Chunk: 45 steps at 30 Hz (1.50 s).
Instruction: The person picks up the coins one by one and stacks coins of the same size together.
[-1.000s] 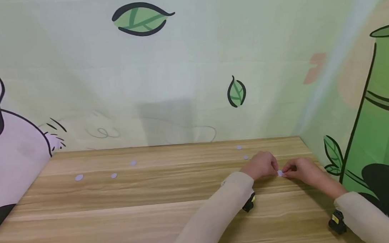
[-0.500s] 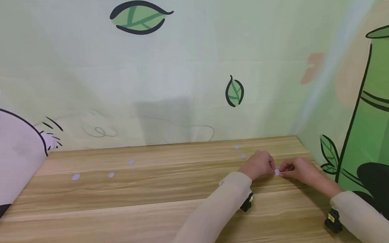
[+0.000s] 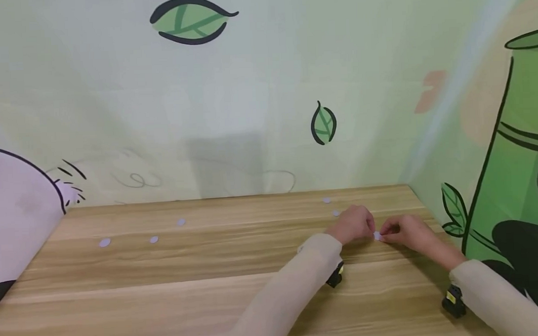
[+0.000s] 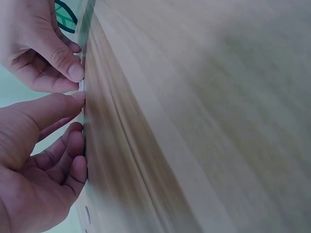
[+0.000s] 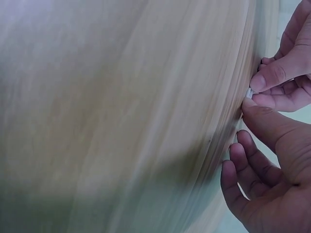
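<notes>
A small, pale round disc (image 3: 377, 236) is between my two hands near the right side of the wooden table (image 3: 167, 310). My left hand (image 3: 353, 223) pinches its left edge, and the thumb and fingertips of my right hand (image 3: 406, 230) grip the right edge. Edge-on, the disc (image 4: 81, 86) shows as a thin white sliver in the left wrist view, right at the tabletop. The right wrist view has the same sliver of disc (image 5: 249, 92) between the fingertips, which cover most of it. Beyond the pinch, the other right-hand fingers (image 5: 238, 189) curl loosely.
Two similar discs lie behind the left hand, one farther back (image 3: 326, 200) and one nearer disc (image 3: 336, 213). Over on the left are a larger disc (image 3: 104, 242), a smaller disc (image 3: 154, 239) and another disc (image 3: 181, 222). A printed cloth backdrop (image 3: 266, 89) rises behind the table.
Both hands have slid slightly left with the disc between them, keeping their pinch. The other discs stay where they were; the head view has shifted a little.
</notes>
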Each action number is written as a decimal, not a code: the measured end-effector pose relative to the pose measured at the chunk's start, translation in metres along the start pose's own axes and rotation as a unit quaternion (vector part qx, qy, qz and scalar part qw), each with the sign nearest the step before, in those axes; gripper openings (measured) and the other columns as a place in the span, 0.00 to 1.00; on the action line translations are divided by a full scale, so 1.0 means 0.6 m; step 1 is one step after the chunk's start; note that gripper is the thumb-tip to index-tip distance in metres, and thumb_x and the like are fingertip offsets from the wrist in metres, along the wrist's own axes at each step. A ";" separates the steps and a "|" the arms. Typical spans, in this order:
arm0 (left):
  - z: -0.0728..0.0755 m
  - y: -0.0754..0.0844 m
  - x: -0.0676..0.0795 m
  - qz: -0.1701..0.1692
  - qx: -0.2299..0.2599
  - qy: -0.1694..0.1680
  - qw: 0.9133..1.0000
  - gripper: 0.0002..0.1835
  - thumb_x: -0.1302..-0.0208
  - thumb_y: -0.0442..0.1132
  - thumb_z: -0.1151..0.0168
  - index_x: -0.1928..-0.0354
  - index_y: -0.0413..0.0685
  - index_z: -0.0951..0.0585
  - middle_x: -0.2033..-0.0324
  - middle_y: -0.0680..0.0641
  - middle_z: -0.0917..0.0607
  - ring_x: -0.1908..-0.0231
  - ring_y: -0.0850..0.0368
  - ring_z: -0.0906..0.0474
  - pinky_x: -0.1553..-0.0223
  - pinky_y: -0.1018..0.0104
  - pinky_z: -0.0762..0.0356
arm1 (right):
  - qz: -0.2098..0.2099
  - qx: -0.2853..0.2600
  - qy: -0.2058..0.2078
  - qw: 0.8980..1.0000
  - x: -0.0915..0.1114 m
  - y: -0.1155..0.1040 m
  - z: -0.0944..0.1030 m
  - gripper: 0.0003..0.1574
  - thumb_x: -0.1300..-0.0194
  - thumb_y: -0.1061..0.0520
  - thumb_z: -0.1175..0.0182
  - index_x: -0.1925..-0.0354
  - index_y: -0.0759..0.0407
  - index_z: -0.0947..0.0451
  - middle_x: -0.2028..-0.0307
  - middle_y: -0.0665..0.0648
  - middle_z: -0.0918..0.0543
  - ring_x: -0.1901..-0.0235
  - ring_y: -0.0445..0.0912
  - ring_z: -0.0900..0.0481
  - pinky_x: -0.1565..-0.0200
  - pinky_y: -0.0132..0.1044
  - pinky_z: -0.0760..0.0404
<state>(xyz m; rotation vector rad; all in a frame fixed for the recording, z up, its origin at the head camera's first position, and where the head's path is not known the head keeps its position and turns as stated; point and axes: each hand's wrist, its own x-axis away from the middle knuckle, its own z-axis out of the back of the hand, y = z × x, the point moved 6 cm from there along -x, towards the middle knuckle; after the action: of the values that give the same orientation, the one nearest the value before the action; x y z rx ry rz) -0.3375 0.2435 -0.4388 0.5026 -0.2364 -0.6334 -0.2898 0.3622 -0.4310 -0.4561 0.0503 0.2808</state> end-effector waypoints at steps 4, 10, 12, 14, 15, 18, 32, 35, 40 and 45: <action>0.001 -0.010 -0.004 0.000 -0.001 0.002 1.000 0.04 0.42 0.40 0.24 0.70 0.53 0.12 0.72 0.61 0.16 0.68 0.67 0.25 0.66 0.78 0.30 | -0.011 -0.003 -0.005 1.000 -0.007 -0.006 -0.001 0.06 0.41 0.59 0.26 0.71 0.57 0.15 0.73 0.49 0.14 0.72 0.40 0.25 0.68 0.35 0.27; 0.000 -0.014 -0.004 0.007 -0.004 -0.004 1.000 0.04 0.41 0.40 0.24 0.70 0.53 0.12 0.74 0.61 0.17 0.69 0.67 0.26 0.68 0.77 0.31 | -0.024 -0.004 -0.013 1.000 -0.012 -0.009 -0.005 0.07 0.42 0.60 0.26 0.72 0.58 0.15 0.74 0.49 0.14 0.73 0.40 0.26 0.68 0.35 0.27; 0.000 -0.013 -0.002 0.007 -0.001 -0.008 1.000 0.04 0.41 0.39 0.24 0.70 0.52 0.12 0.74 0.61 0.17 0.69 0.67 0.26 0.68 0.77 0.31 | -0.021 -0.003 -0.014 1.000 -0.012 -0.010 -0.005 0.07 0.42 0.60 0.25 0.72 0.58 0.15 0.74 0.49 0.14 0.73 0.40 0.26 0.69 0.35 0.28; 0.001 -0.013 0.000 0.006 0.002 -0.011 1.000 0.04 0.40 0.38 0.25 0.70 0.52 0.12 0.74 0.60 0.17 0.70 0.67 0.26 0.68 0.77 0.30 | -0.023 -0.003 -0.014 1.000 -0.011 -0.012 -0.006 0.07 0.43 0.59 0.25 0.72 0.58 0.15 0.75 0.49 0.15 0.73 0.40 0.27 0.69 0.35 0.28; 0.001 -0.013 0.001 0.005 0.004 -0.011 1.000 0.04 0.40 0.38 0.25 0.70 0.51 0.12 0.75 0.60 0.17 0.70 0.67 0.26 0.68 0.77 0.30 | -0.023 -0.003 -0.015 1.000 -0.011 -0.013 -0.006 0.07 0.43 0.59 0.25 0.72 0.59 0.15 0.75 0.49 0.15 0.73 0.40 0.27 0.69 0.35 0.28; 0.002 -0.016 0.004 -0.002 0.004 -0.008 1.000 0.03 0.41 0.38 0.25 0.70 0.50 0.11 0.75 0.60 0.17 0.70 0.67 0.26 0.68 0.78 0.31 | -0.026 -0.007 -0.020 0.999 -0.013 -0.016 -0.007 0.08 0.43 0.59 0.25 0.72 0.60 0.15 0.75 0.50 0.15 0.73 0.40 0.27 0.70 0.35 0.28; 0.013 -0.040 0.009 0.004 0.015 -0.008 1.000 0.03 0.41 0.38 0.24 0.70 0.50 0.11 0.75 0.59 0.16 0.70 0.66 0.26 0.69 0.78 0.30 | -0.016 -0.016 -0.018 1.000 -0.025 -0.037 -0.017 0.06 0.43 0.61 0.26 0.71 0.60 0.15 0.75 0.50 0.15 0.73 0.39 0.26 0.68 0.34 0.27; 0.015 -0.043 0.010 0.001 0.017 -0.006 1.000 0.03 0.41 0.37 0.24 0.70 0.50 0.12 0.74 0.59 0.16 0.70 0.66 0.25 0.69 0.78 0.30 | -0.012 -0.010 -0.014 1.000 -0.028 -0.040 -0.016 0.06 0.43 0.61 0.26 0.71 0.60 0.15 0.75 0.50 0.14 0.73 0.38 0.25 0.68 0.34 0.27; 0.017 -0.048 0.014 0.002 0.019 -0.008 1.000 0.02 0.40 0.37 0.25 0.68 0.49 0.11 0.73 0.59 0.14 0.69 0.67 0.25 0.67 0.78 0.29 | -0.014 -0.010 -0.017 1.000 -0.031 -0.045 -0.017 0.06 0.43 0.61 0.27 0.71 0.60 0.15 0.75 0.50 0.15 0.73 0.39 0.26 0.68 0.35 0.27; 0.019 -0.053 0.020 0.008 0.029 -0.008 1.000 0.03 0.41 0.37 0.24 0.68 0.48 0.11 0.73 0.58 0.14 0.70 0.67 0.25 0.67 0.78 0.28 | -0.019 -0.015 -0.021 0.999 -0.033 -0.051 -0.022 0.05 0.42 0.62 0.27 0.71 0.61 0.15 0.75 0.49 0.15 0.74 0.39 0.26 0.69 0.34 0.27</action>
<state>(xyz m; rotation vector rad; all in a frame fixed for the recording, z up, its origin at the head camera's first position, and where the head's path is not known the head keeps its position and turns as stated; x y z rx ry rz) -0.3483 0.2100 -0.4449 0.5508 -0.2745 -0.6177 -0.2998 0.3249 -0.4279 -0.4793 -0.0037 0.2548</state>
